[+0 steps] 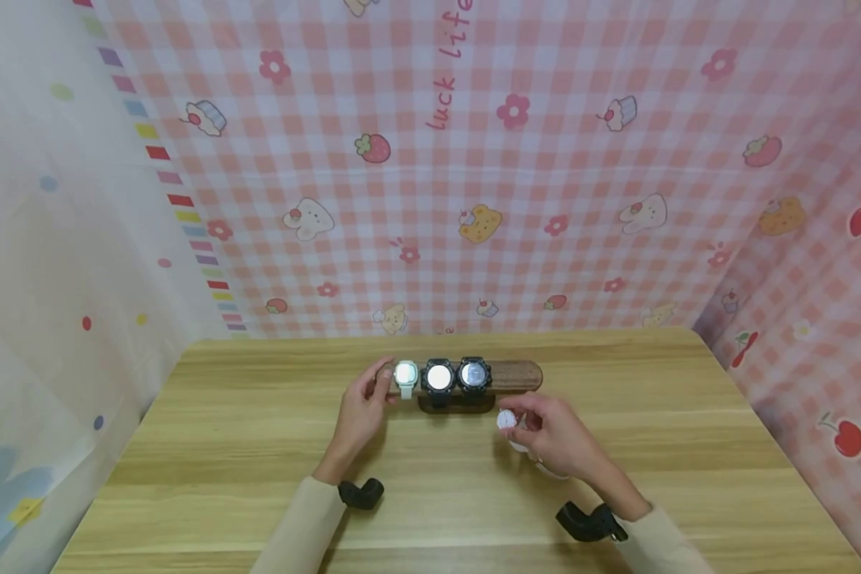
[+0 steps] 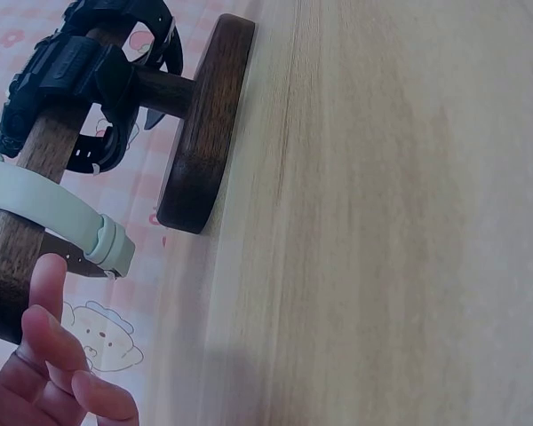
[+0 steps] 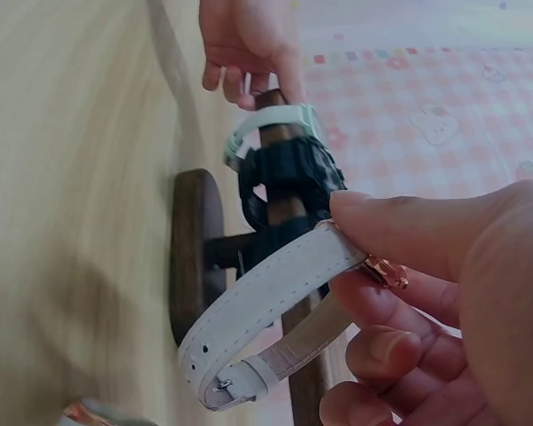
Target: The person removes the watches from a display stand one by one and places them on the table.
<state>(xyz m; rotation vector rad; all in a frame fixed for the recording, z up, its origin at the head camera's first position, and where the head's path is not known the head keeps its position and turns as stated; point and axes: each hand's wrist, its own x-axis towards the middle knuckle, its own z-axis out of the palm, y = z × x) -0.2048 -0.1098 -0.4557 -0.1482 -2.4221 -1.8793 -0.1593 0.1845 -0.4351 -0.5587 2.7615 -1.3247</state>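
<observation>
"One mint watch (image 1: 405,373) and two black watches (image 1: 439,377) sit on the wooden bar (image 1: 513,376), so where's the white watch (image 1: 506,419)?"

"Off the bar, in the right hand (image 1: 556,430), at about four o'clock from the bar's middle in the head view."

"How tight is the grip?"

"A narrow pinch: thumb (image 3: 417,226) and forefinger (image 3: 369,297) closed on the watch beside its case (image 3: 386,272), the other fingers bent. I'd guess it's held there to keep the strap (image 3: 266,280) free — it stands out as a buckled loop, clear of the fingers."

"And the left hand (image 1: 362,402)?"

"At the bar's nine o'clock end, just beside the mint watch, thumb and fingers closed around the wood, only its thickness between them. Probably to steady it: the foot (image 1: 457,405) is much shorter than the bar and sits toward six o'clock, so a push on one end could tip it."

"Why do those three watches face that way?"

"Likely so every dial can be seen at once."

"Anything under the right hand?"

"Some pale thing (image 1: 554,474) on the table (image 1: 438,494), toward five o'clock — mostly hidden, so I can't tell what."
</observation>
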